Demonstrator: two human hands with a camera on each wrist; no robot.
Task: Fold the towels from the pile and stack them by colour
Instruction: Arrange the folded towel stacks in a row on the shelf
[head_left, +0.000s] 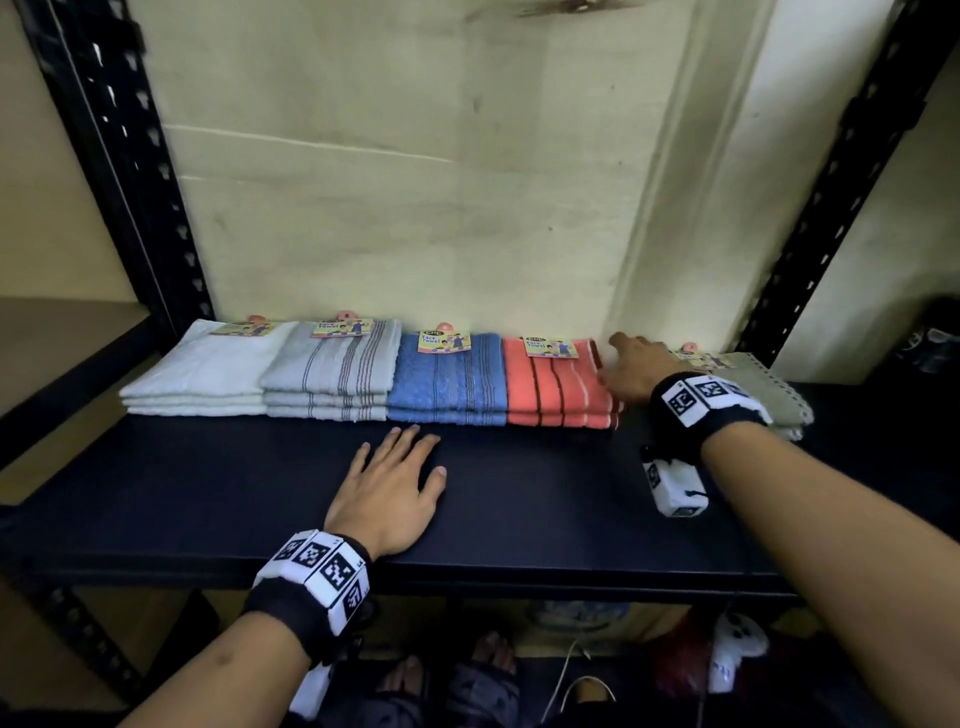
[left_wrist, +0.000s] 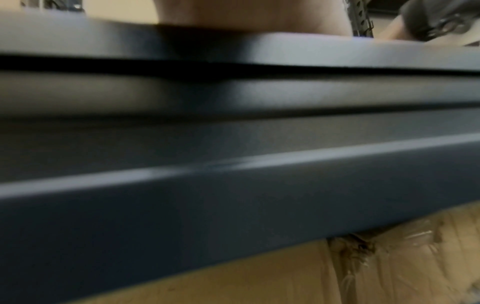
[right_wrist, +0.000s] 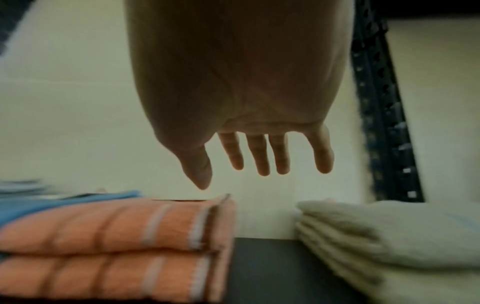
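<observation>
Five stacks (head_left: 447, 379) done; my spread, empty right hand (head_left: 631, 371) at two o'clock could knock the coral stack (head_left: 558, 387) askew.

Five stacks of folded towels sit in a row along the back of the dark shelf (head_left: 519, 493): white stack (head_left: 200, 371), grey striped stack (head_left: 332, 376), blue stack (head_left: 448, 382), coral striped stack (head_left: 556, 389), and a pale beige stack (head_left: 779, 402) set apart at the right end. Paper labels lie on top.

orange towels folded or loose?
Folded: the orange towels lie as two flat layers with rounded fold edges, stacked squarely beside the blue stack.
</observation>
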